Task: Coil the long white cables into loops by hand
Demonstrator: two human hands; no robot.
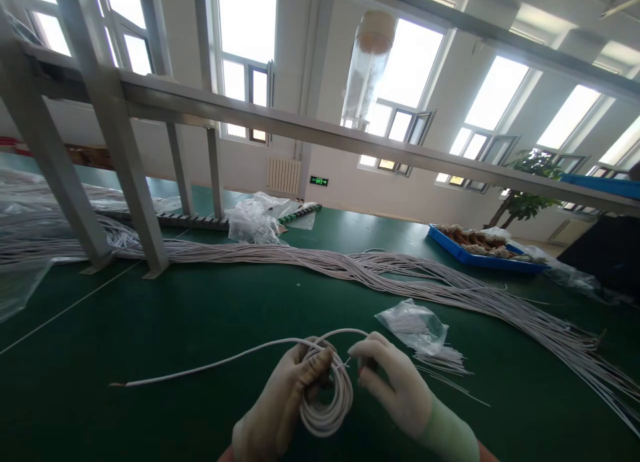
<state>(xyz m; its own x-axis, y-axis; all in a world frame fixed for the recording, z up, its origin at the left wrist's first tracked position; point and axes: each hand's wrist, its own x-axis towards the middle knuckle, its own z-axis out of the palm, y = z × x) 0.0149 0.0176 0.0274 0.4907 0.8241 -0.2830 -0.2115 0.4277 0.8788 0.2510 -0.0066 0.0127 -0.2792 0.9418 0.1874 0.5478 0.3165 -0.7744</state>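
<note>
A coil of thin whitish cable [327, 419] hangs from my left hand [283, 395], which wears a pale glove with darkened fingertips. My thumb and fingers close around the coil's top. One cable end runs out to the left over the table and finishes in a brownish tip. Another stretch arches from the coil to my right hand [393, 375], also gloved, with fingers bent in around it. A small red spot shows between those fingers. Between the hands, a short thin strip [345, 363] sticks out at the coil's edge; whether my right fingers touch it is unclear.
Behind the hands, a long bundle of cables [340, 265] crosses the green table [200, 329]. A plastic bag [415, 325] lies with thin white strips [447, 361] at right. Farther back are a blue tray [480, 259], crumpled plastic [255, 219] and a metal rack [133, 175].
</note>
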